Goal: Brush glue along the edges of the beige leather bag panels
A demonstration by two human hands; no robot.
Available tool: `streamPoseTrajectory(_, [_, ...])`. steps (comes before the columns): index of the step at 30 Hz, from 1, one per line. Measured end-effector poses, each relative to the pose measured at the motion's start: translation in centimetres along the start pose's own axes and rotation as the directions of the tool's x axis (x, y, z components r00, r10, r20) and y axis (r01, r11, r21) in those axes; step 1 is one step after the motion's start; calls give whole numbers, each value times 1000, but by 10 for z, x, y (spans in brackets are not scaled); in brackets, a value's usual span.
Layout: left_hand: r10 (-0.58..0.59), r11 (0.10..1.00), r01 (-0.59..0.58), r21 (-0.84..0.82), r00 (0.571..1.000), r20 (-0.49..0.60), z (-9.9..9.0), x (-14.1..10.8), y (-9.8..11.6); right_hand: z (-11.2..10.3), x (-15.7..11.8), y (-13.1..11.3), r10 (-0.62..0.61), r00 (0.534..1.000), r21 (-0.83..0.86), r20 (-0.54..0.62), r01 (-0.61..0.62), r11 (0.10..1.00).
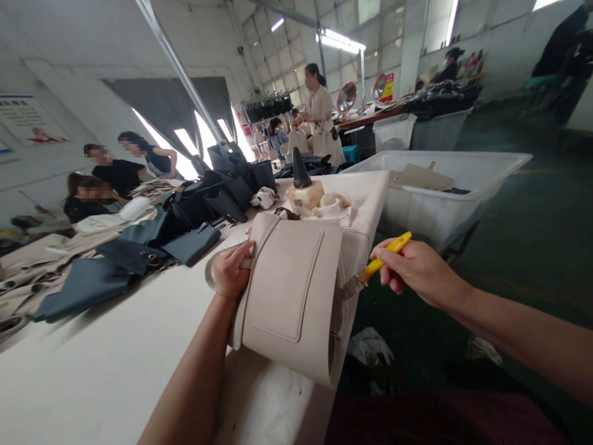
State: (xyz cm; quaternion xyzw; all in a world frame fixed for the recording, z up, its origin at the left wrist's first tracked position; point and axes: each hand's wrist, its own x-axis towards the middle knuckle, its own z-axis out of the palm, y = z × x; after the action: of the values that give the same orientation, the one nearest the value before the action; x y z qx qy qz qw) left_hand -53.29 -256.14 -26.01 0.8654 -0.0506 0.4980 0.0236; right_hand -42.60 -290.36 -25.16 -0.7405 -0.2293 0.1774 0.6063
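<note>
At frame centre, my left hand (233, 272) clasps the beige handbag (290, 278); right of centre, my right hand (412, 267) pinches a yellow-handled brush (388, 256). If the left slips, bristles (352, 287) could smear the outside.

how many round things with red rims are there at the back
2: one disc just right of the standing person in beige, the other disc farther right, beside the red and yellow sign. Others may be hidden.
</note>
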Motion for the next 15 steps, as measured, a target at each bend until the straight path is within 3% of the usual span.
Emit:
streamPoseTrajectory(5, [10,1000,-10,5,1000,1,2,0,-1,3,-2,-4,13,1000,-108,21,-11,994])
streamPoseTrajectory(10, [3,1000,-3,-10,1000,10,2,-1,-2,-3,34,5,-93,990,-92,-106,83,992])
streamPoseTrajectory(15, [-19,1000,18,21,1000,17,1,-3,-4,-1,50,11,-40,995,-145,-94,26,989])
